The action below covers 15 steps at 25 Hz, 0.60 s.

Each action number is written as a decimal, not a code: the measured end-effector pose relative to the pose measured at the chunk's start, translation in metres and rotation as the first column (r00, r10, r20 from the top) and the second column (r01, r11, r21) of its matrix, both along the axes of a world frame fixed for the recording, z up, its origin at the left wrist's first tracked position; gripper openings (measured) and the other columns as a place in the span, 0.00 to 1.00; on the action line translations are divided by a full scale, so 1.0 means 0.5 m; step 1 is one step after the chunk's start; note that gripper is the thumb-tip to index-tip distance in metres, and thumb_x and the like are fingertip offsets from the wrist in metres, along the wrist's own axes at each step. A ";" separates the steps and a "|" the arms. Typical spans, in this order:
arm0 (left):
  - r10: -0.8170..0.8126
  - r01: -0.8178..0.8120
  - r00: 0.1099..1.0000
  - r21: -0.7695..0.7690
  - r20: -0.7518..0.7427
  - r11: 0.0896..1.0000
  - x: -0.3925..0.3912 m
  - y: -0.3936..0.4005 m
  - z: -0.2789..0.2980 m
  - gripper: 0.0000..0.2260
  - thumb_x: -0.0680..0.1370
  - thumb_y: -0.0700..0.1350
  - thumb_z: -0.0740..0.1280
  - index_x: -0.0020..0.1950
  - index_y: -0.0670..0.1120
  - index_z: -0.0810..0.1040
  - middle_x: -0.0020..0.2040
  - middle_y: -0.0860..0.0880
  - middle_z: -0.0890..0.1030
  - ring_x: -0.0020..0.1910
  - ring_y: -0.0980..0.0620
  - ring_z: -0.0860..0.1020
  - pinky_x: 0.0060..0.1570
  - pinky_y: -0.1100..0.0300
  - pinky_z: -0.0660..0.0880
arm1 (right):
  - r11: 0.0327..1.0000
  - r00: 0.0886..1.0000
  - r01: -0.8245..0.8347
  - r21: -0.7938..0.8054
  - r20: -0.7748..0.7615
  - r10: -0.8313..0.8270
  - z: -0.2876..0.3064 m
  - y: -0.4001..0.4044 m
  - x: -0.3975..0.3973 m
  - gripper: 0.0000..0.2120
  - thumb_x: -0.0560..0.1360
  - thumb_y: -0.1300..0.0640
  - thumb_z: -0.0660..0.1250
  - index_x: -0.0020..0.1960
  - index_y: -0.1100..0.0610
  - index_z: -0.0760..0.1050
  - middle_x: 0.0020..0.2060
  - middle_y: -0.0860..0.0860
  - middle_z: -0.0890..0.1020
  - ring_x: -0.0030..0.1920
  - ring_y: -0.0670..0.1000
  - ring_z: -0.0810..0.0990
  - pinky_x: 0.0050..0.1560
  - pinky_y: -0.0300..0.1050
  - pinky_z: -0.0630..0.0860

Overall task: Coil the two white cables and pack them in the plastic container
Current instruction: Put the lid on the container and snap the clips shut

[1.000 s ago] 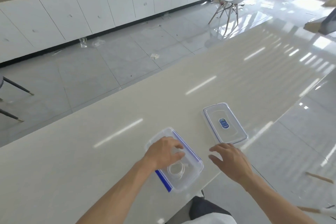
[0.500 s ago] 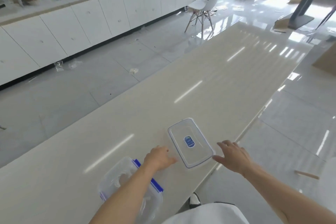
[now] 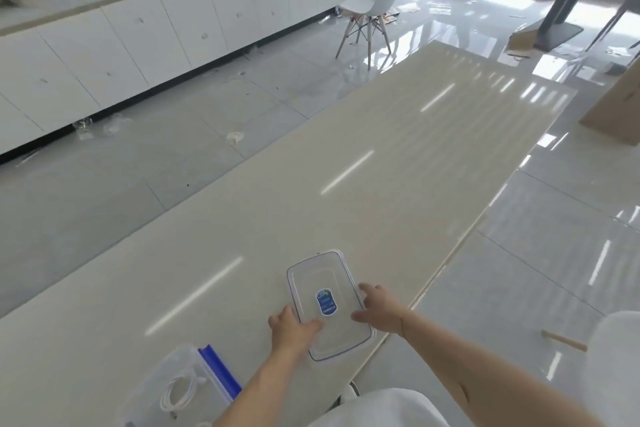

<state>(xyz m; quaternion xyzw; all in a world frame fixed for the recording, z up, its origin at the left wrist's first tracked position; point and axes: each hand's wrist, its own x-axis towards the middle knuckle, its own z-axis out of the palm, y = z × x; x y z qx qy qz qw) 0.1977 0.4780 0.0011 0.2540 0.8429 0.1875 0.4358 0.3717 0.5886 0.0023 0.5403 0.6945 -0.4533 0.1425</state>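
A clear plastic lid (image 3: 323, 282) with a blue label lies flat on the cream table (image 3: 363, 163) near its front edge. My left hand (image 3: 292, 328) grips the lid's left side, thumb on top. My right hand (image 3: 379, 310) holds the lid's right side, its fingers over the rim. The clear plastic container (image 3: 180, 388) with blue clasps stands at the lower left. A coiled white cable (image 3: 180, 393) lies inside it. My left forearm crosses the container's right side.
The table's right edge drops to a glossy tiled floor (image 3: 536, 253). A white chair (image 3: 372, 7) stands beyond the table's far end. White cabinets (image 3: 138, 42) line the back wall. A cardboard box (image 3: 620, 107) sits on the right.
My left hand left the container and moved right to the lid. My right hand moved forward onto the lid's other side. The view swung right, so the container now sits lower left.
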 end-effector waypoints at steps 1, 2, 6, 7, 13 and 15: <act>0.100 -0.102 0.992 0.022 0.081 0.995 0.002 0.006 0.004 0.25 0.67 0.51 0.77 0.59 0.42 0.75 0.56 0.44 0.75 0.58 0.42 0.76 0.62 0.53 0.74 | 0.999 0.998 0.045 -0.027 -0.039 -0.046 0.000 0.004 -0.004 0.32 0.74 0.52 0.71 0.74 0.57 0.64 0.61 0.57 0.72 0.59 0.57 0.76 0.56 0.45 0.76; 0.182 -0.189 0.971 0.030 0.156 0.982 0.003 0.010 0.007 0.29 0.65 0.50 0.77 0.62 0.42 0.75 0.58 0.43 0.77 0.61 0.41 0.76 0.63 0.51 0.74 | 0.995 0.992 0.093 -0.046 -0.075 -0.096 0.000 0.007 -0.006 0.31 0.75 0.54 0.71 0.74 0.59 0.64 0.59 0.56 0.73 0.57 0.55 0.76 0.51 0.43 0.77; 0.426 -0.468 0.797 -0.007 0.427 0.883 -0.005 0.006 0.020 0.31 0.71 0.41 0.76 0.71 0.44 0.69 0.65 0.42 0.78 0.55 0.44 0.80 0.50 0.50 0.78 | 0.960 0.950 0.269 -0.078 -0.146 -0.277 0.008 0.015 -0.015 0.22 0.75 0.61 0.71 0.67 0.61 0.70 0.60 0.57 0.72 0.58 0.57 0.75 0.52 0.49 0.78; 0.443 -0.491 0.765 -0.020 0.468 0.871 -0.009 0.005 0.025 0.29 0.71 0.41 0.75 0.70 0.46 0.69 0.64 0.42 0.79 0.49 0.47 0.80 0.41 0.54 0.75 | 0.936 0.923 0.333 -0.116 -0.164 -0.349 0.014 0.014 -0.017 0.20 0.75 0.63 0.70 0.65 0.61 0.71 0.58 0.57 0.73 0.55 0.57 0.76 0.48 0.49 0.78; 0.339 -0.388 0.896 0.136 0.287 0.911 -0.071 -0.009 0.045 0.20 0.74 0.40 0.73 0.64 0.45 0.72 0.54 0.46 0.78 0.42 0.53 0.77 0.41 0.60 0.73 | 0.882 0.844 0.426 -0.200 -0.265 -0.467 0.058 0.013 -0.045 0.15 0.75 0.65 0.71 0.60 0.62 0.72 0.47 0.58 0.79 0.39 0.53 0.75 0.38 0.45 0.75; 0.324 -0.376 0.911 0.187 0.257 0.908 -0.097 -0.029 0.060 0.19 0.74 0.43 0.74 0.62 0.47 0.72 0.51 0.48 0.79 0.43 0.53 0.78 0.45 0.58 0.75 | 0.894 0.839 0.401 -0.200 -0.311 -0.446 0.074 0.013 -0.064 0.15 0.75 0.63 0.72 0.60 0.59 0.74 0.45 0.56 0.81 0.39 0.54 0.77 0.40 0.46 0.78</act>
